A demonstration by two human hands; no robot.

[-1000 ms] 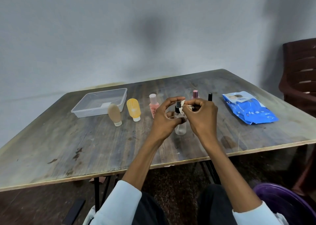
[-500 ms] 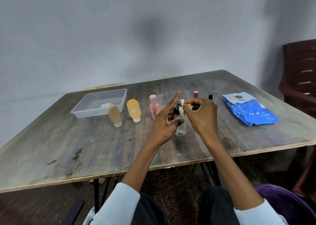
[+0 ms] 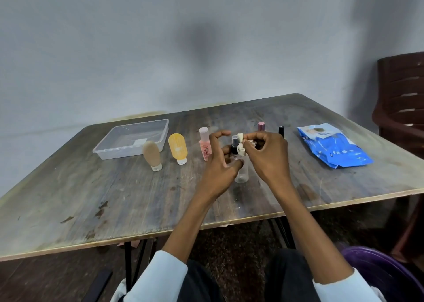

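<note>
A small clear spray bottle (image 3: 242, 175) with a black nozzle stands at the middle of the wooden table (image 3: 114, 198). My left hand (image 3: 220, 164) grips its upper body, thumb and fingers curled round it. My right hand (image 3: 268, 157) pinches a small crumpled white wipe (image 3: 241, 144) against the nozzle, just right of the bottle's top. The bottle's neck is partly hidden by both hands.
Behind the hands stand a tan tube (image 3: 151, 156), a yellow tube (image 3: 178, 148), a pink bottle (image 3: 205, 147), a mauve-capped bottle (image 3: 261, 126) and a black-capped one (image 3: 281, 131). A clear plastic tray (image 3: 130, 139) sits back left, a blue wipes pack (image 3: 332, 149) right, a brown chair (image 3: 401, 109) beyond.
My left forefinger, pointing straight up half a second ago, has curled back toward the bottle. The right hand keeps the wipe at the nozzle, shifted slightly. The bottle stays in place.
</note>
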